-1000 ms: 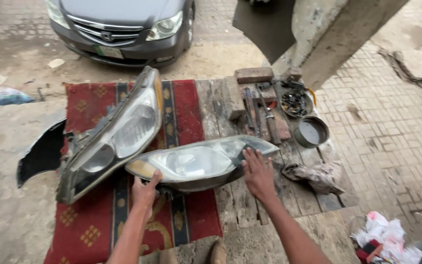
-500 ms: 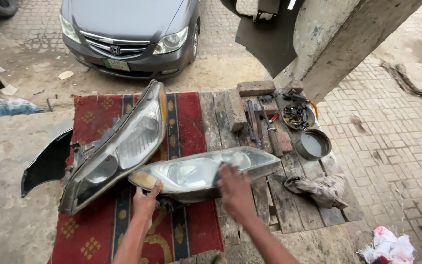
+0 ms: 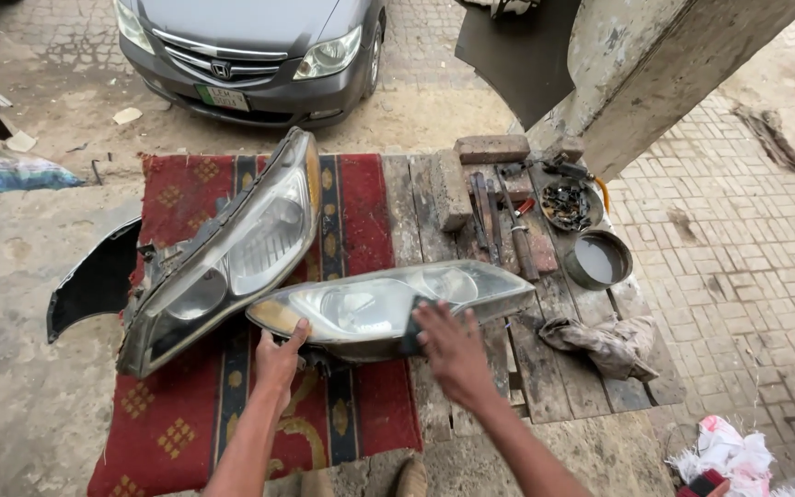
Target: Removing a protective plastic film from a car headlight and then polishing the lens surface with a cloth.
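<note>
On the red patterned rug point(image 3: 361, 202) that covers the left part of the plank bench point(image 3: 545, 377), two car headlights lie side by side, and I take the rug as my landmark. Beyond its far edge stands a grey car point(image 3: 259, 46); off its left edge lies a black bumper piece point(image 3: 94, 285). Across its middle leans the larger headlight point(image 3: 232, 248), dark-framed with a cloudy, yellowed lens. At the rug's right edge, half over bare planks, sits the headlight I am working on point(image 3: 370, 308), long, tapered and glossy-hazed. Judging by the grip, I am in the rubbing step: my left hand point(image 3: 278, 359) clamps its amber corner, fingers curled under, while my right hand point(image 3: 448, 345) lies flat and spread on the lens, pressing a small dark pad point(image 3: 413, 322). The next stroke seems to call for even pressure along the curve and a firm hold. Right of the rug lie bricks point(image 3: 489, 147), rusty tools point(image 3: 499, 216), a round tin point(image 3: 598, 260) and a crumpled rag point(image 3: 600, 342).
</note>
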